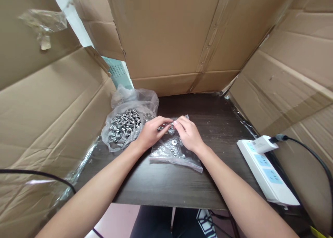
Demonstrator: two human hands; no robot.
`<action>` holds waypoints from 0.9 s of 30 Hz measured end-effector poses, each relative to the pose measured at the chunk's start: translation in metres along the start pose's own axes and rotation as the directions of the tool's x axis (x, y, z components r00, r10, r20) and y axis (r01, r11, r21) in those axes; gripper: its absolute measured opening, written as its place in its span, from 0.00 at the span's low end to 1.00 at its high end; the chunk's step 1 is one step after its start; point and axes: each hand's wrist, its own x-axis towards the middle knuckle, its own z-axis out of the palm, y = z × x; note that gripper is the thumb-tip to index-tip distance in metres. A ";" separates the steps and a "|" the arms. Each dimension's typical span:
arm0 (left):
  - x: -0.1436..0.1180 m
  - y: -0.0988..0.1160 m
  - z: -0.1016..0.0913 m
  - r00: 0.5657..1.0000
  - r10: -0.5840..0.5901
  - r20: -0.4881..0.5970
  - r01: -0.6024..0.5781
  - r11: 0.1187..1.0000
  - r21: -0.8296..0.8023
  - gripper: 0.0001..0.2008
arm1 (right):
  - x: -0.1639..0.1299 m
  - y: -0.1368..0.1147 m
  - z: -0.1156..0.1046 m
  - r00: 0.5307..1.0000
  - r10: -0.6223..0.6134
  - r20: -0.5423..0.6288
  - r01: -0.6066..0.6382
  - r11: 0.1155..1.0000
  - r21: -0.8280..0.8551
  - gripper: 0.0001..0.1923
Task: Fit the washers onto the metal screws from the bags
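Left hand (151,132) and right hand (188,134) are pinching one small screw (166,126) together over the flat washer bag (174,149), table centre; screw bag (125,127) lying at 9 o'clock, power strip (267,172) hugging the 3 o'clock edge, cardboard walls (177,40) closing three sides.

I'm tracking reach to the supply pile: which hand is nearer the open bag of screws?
Left. The left hand lies right beside the bag of screws, at its right edge; the right hand sits farther right, over the flat washer bag.

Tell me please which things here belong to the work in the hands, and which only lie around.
In the work:
left hand and right hand, pinching a small metal part together
flat clear bag of washers under them
open bag of screws beside the left hand

Only lying about:
power strip with white plug
cardboard walls
black cable
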 end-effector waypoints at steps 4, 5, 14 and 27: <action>0.001 0.001 0.000 1.000 0.011 0.020 -0.011 1.000 -0.002 0.07 | 0.000 0.000 0.000 1.000 -0.018 -0.021 0.019 1.000 0.024 0.11; 0.001 0.001 0.000 1.000 0.012 0.022 -0.012 1.000 0.000 0.07 | 0.000 0.000 0.000 1.000 -0.010 -0.018 0.010 1.000 0.009 0.16; 0.000 0.001 0.000 1.000 0.013 0.020 -0.012 1.000 -0.009 0.07 | 0.001 0.000 -0.001 1.000 0.018 0.025 -0.017 0.999 -0.027 0.19; -0.003 -0.002 0.004 0.999 0.009 -0.032 -0.010 1.000 -0.012 0.17 | -0.001 -0.001 0.000 0.995 0.093 0.043 -0.091 0.995 -0.042 0.18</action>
